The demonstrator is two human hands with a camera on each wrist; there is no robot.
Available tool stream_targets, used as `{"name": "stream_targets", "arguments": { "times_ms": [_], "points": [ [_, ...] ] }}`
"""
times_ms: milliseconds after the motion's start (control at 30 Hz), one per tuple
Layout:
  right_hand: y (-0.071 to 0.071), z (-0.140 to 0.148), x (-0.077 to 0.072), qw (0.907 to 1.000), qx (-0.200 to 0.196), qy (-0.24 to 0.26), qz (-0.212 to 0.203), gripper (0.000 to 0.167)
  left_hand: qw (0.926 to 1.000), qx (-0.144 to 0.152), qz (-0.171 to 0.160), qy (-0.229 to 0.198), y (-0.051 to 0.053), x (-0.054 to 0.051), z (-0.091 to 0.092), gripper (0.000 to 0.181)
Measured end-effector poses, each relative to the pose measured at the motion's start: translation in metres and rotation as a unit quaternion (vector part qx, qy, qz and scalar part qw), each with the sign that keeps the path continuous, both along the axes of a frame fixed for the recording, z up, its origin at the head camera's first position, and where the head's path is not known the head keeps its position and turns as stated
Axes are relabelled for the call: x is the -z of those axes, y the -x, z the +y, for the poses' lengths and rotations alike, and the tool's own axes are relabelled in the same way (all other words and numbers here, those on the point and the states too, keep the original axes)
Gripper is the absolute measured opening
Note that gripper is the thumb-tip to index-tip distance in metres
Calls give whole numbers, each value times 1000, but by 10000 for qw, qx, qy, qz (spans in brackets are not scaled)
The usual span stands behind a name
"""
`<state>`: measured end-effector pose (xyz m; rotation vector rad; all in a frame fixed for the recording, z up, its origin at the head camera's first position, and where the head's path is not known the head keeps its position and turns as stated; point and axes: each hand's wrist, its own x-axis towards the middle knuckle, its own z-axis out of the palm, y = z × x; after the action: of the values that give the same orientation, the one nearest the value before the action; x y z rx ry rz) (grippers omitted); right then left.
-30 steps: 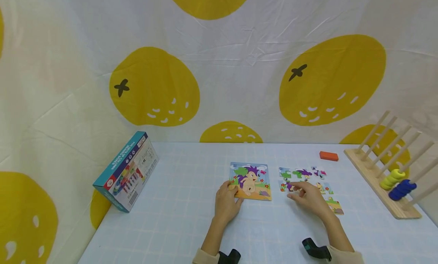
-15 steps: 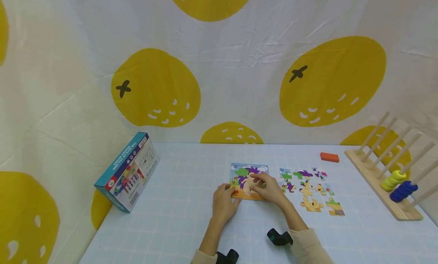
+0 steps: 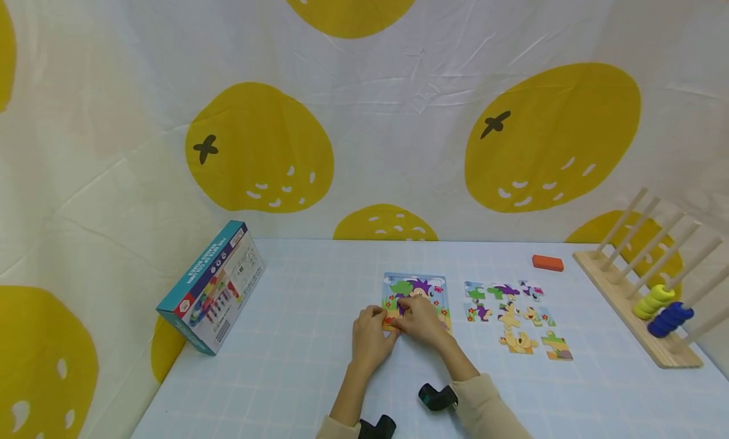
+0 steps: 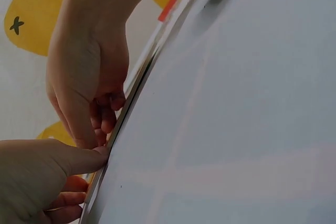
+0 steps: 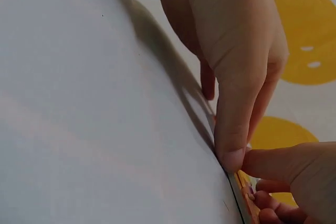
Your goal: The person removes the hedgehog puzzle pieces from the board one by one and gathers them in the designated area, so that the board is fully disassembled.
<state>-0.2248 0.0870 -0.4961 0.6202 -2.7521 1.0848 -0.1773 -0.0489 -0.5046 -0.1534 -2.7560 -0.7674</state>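
In the head view a square puzzle board with a purple-haired hedgehog picture lies on the table. My left hand grips its near left corner, thumb along the near edge and fingers on the picture side. Across the lower part of the picture reaches my right hand, its thumb and fingers pinching at that same corner, close to the left fingertips. Both thumbs meet the thin board edge in the right wrist view. Whether a loose piece lies between the fingertips is hidden.
Right of the board several jigsaw pieces lie spread in rows. Beyond them are an orange block and a wooden peg rack with yellow and blue beads. A toy box stands tilted at the left. Patterned cloth hangs behind.
My right hand has come left from the loose pieces, over the board, and down to its near left corner. My left hand has stayed there with only a slight shift.
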Motion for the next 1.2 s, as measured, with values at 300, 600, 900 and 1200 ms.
{"name": "stream_targets", "arguments": {
  "times_ms": [300,600,900,1200],
  "points": [
    [0,1,-7,9962,187,230,-819,44,9999,3,-97,-43,0,1,-1,48],
    [0,6,-3,9912,277,914,-915,13,9997,-36,-65,-213,0,3,-1,47],
    [2,17,-5,9835,-76,1516,-988,10,9994,4,-107,-323,0,2,-3,43],
    [-6,53,-20,9795,-348,1646,-1108,31,9992,-110,-160,-336,-1,0,-2,45]
  ]
}}
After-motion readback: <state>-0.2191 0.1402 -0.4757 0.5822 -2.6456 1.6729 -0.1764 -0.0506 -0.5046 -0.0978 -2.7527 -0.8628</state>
